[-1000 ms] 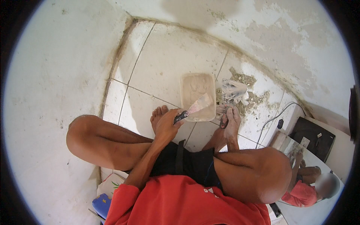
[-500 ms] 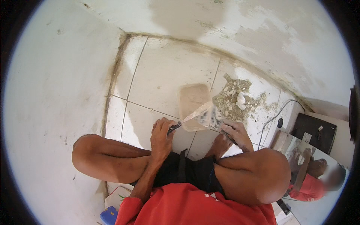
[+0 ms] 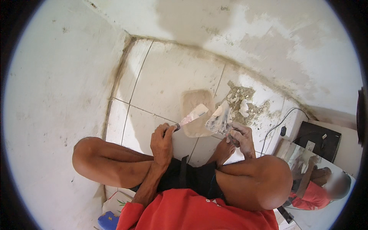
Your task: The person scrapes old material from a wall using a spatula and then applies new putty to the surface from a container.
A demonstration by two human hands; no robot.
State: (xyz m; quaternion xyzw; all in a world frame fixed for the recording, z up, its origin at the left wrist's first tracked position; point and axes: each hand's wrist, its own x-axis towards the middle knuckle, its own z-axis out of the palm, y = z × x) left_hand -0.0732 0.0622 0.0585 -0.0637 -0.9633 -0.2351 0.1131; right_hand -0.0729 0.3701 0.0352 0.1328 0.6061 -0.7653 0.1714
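My left hand is closed round the dark handle of a narrow putty knife, whose blade tip carries a pale paste. Closed on a wide putty knife is my right hand; its broad blade is smeared white and holds a lump of paste along one edge. The two blades are apart, with a small gap between them. Both are over a rectangular plastic tub on the floor, which has pale beige paste in it.
Scraped rubble lies right of the tub, by the stained wall. A black cable, a dark flat panel and a mirror are at the right. Beside my left leg is a blue-and-white bag.
The blades, touching or overlapping before, have come apart. The wide putty knife has turned so its blade points up, and paste now shows on its edge and on the narrow blade's tip.
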